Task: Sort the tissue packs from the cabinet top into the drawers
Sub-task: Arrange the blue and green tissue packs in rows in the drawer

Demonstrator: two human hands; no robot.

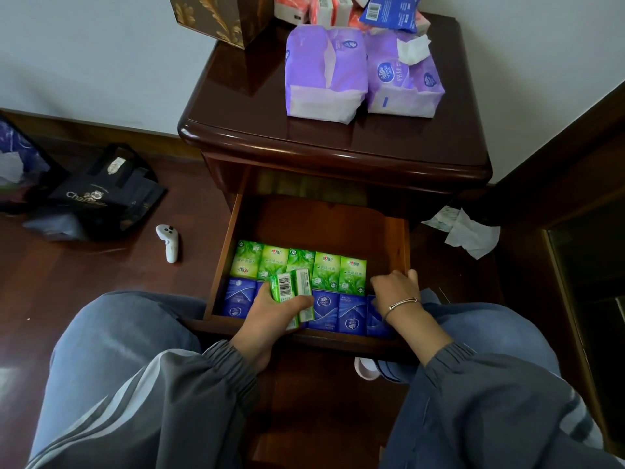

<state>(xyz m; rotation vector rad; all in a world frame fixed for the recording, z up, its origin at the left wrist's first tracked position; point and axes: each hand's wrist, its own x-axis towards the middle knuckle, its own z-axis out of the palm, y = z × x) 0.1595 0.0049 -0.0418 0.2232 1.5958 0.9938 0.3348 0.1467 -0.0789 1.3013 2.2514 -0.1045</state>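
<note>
The upper drawer (402, 245) of the dark wooden cabinet (236, 106) stands pulled out. Inside lie a row of green pocket tissue packs (324, 270) and, nearer me, a row of blue ones (351, 314). My left hand (277, 308) grips a few green packs (291, 286) above the blue row. My right hand (394, 287) reaches down at the right end of the rows with curled fingers; what they touch is hidden. On the cabinet top sit two big purple tissue packs (324, 69), a blue pack (389, 11) and red-and-white packs (324, 8).
A patterned brown box (216, 18) stands at the cabinet's back left corner. On the floor lie black bags (101, 194), a white controller (168, 242) to the left, and crumpled tissue (470, 235) to the right. My knees flank the drawer.
</note>
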